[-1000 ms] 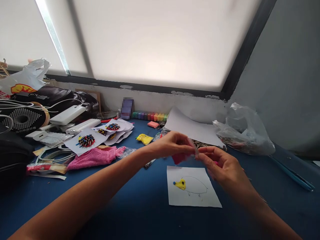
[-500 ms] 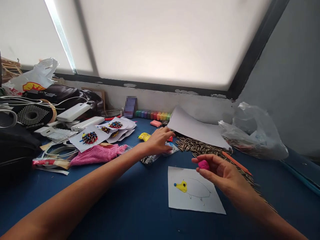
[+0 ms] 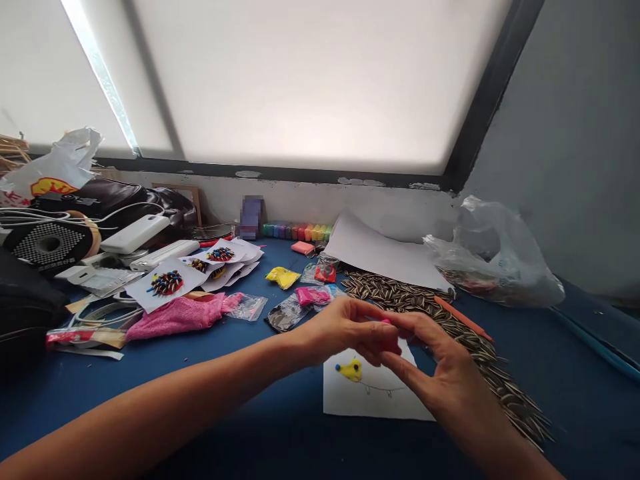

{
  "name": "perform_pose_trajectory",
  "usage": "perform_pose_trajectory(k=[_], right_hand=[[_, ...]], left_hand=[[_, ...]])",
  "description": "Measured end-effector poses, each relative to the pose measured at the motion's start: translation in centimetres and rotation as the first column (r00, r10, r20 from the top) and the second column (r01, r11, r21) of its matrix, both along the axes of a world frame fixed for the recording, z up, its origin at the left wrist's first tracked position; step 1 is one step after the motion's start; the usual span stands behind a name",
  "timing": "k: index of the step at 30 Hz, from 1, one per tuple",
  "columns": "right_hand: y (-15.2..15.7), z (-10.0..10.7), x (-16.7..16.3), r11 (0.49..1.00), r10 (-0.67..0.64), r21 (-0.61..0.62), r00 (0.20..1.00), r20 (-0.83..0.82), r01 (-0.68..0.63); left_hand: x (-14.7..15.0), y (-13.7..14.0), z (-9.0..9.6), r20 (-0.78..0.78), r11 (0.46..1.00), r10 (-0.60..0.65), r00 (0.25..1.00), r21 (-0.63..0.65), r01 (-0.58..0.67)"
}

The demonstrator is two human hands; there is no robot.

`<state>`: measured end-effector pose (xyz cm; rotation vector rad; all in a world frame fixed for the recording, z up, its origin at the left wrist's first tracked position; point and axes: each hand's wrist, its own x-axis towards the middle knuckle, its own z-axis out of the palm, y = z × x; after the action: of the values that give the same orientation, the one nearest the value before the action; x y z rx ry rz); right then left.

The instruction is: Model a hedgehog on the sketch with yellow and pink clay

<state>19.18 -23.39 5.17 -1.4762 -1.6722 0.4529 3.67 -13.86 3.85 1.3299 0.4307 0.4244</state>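
Observation:
A lump of bright pink modelling clay (image 3: 391,340) is pinched between the fingertips of my left hand (image 3: 345,330) and my right hand (image 3: 435,350), both closed on it. Below them lies a white sheet of paper (image 3: 350,403) bearing a pencil outline of an animal body with small legs. Its head is yellow clay (image 3: 350,371) with a blue ball at the snout and a dark dot for an eye. My hands hide the upper right of this sheet. Just beyond my left hand rest a pink clay packet (image 3: 313,295) and a black clay packet (image 3: 286,313).
Striped sunflower seeds (image 3: 395,293) spread along the right, with an orange pencil-like stick (image 3: 463,319) on them. A plastic bag (image 3: 500,267) stands behind. Leftward are finished hedgehog pictures (image 3: 167,283), a pink cloth (image 3: 185,317) and a yellow clay packet (image 3: 283,277).
My left hand has drawn back from the clay packets to meet my right hand and now grips the pink clay too. A pink packet shows where it was. The view has shifted slightly.

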Motion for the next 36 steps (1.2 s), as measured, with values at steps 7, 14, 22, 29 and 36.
perform_pose_trajectory(k=[7, 14, 22, 29, 36], right_hand=[[-0.2, -0.6, -0.5, 0.973, 0.084, -0.192, 0.971, -0.224, -0.129], [-0.2, -0.3, 0.2, 0.979, 0.018, -0.185, 0.938, -0.346, -0.087], [0.1, 0.6, 0.3, 0.987, 0.024, -0.129, 0.892, -0.450, -0.091], [0.3, -0.6, 0.5, 0.965, -0.005, -0.241, 0.917, -0.400, -0.099], [0.5, -0.8, 0.5, 0.951, 0.018, -0.275, 0.914, -0.406, -0.142]], left_hand=[[-2.2, -1.4, 0.1, -0.063, 0.997, 0.071, 0.995, 0.028, -0.070], [-1.6, -1.5, 1.4, -0.022, 1.000, 0.000, 1.000, 0.014, 0.000], [-0.3, -0.6, 1.6, 0.009, 0.996, 0.042, 0.999, 0.083, -0.043], [-1.1, 0.1, 0.6, -0.009, 0.999, -0.047, 0.999, 0.022, 0.047], [-1.5, 1.1, 0.1, -0.058, 0.986, -0.007, 0.998, 0.164, 0.016]])
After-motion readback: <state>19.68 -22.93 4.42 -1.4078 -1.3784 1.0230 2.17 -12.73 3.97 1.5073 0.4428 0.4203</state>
